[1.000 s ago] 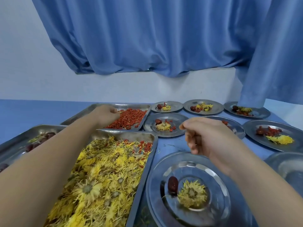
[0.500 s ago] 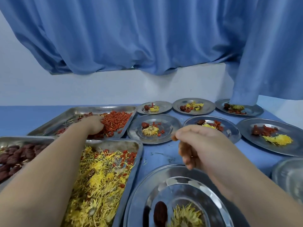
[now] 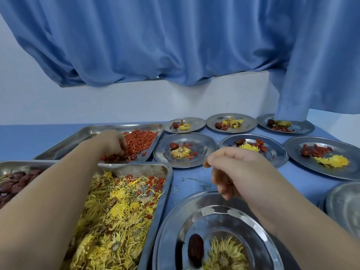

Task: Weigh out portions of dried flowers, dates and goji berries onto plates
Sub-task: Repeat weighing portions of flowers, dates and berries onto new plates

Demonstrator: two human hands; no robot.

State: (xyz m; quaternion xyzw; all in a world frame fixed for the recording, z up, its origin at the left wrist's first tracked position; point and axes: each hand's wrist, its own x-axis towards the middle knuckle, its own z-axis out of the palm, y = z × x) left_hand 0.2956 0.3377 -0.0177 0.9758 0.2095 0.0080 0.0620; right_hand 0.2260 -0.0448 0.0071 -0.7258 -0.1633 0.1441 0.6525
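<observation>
Head view: portioning under way.
Left hand: 10 o'clock, fingers curled into the goji berries, pinching some.
Right hand: centre, loosely curled; contents cannot be told.
Done: six plates, 12 to 2 o'clock, carry all three.
Left: near plate, 6 o'clock, has date and flower, no berries.

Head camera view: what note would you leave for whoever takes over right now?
Left hand: fingers curled into red goji berries in the far rectangular steel tray.
Right hand: curled over the far rim of the near round steel plate; contents unclear.
That plate has a dark date and yellow dried flower, no berries.
Six round steel plates behind are portioned.
Left: add berries here.
</observation>
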